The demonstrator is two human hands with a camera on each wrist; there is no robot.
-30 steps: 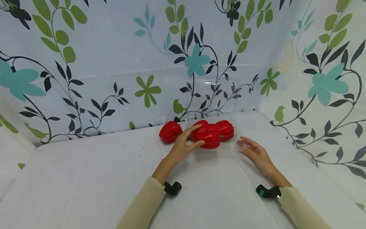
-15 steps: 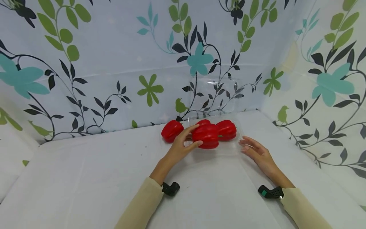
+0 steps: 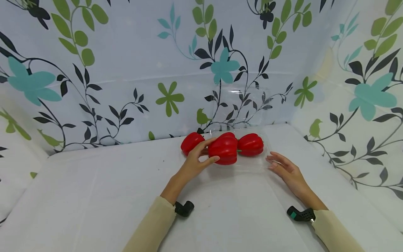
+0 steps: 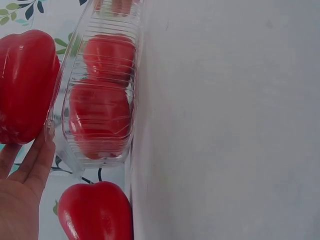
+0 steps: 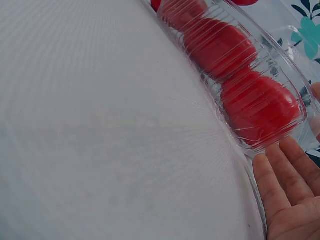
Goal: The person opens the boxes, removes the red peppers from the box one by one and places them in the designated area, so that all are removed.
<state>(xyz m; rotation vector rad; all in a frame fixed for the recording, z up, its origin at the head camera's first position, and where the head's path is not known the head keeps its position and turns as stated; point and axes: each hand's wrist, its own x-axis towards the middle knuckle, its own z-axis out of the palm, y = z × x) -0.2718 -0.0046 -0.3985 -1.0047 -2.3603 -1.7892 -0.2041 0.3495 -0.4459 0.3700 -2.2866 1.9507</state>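
Note:
My left hand [image 3: 194,161] holds a red bell pepper [image 3: 223,150] above the near left part of a clear plastic container [image 3: 252,163]. Inside the container lies one bell pepper [image 3: 251,144] at the right; another is mostly hidden behind the held one in the head view. The left wrist view shows two peppers, a lower pepper [image 4: 100,120] and an upper pepper [image 4: 110,57], through the ribbed wall. One more bell pepper [image 3: 190,142] lies on the table, left of the container. With fingers extended, my right hand [image 3: 286,171] is at the container's right end, its fingertips against or very near the wall.
A white cloth covers the table [image 3: 110,196]. Behind it hangs a leaf-patterned curtain [image 3: 126,70], close to the container's back. The container's clear lid [image 3: 239,105] stands raised against it. Patterned cloth also borders the right side.
The held bell pepper has shifted slightly left relative to the container, showing more of the right-hand pepper inside. My right hand stays at the container's end. The head view has turned a little.

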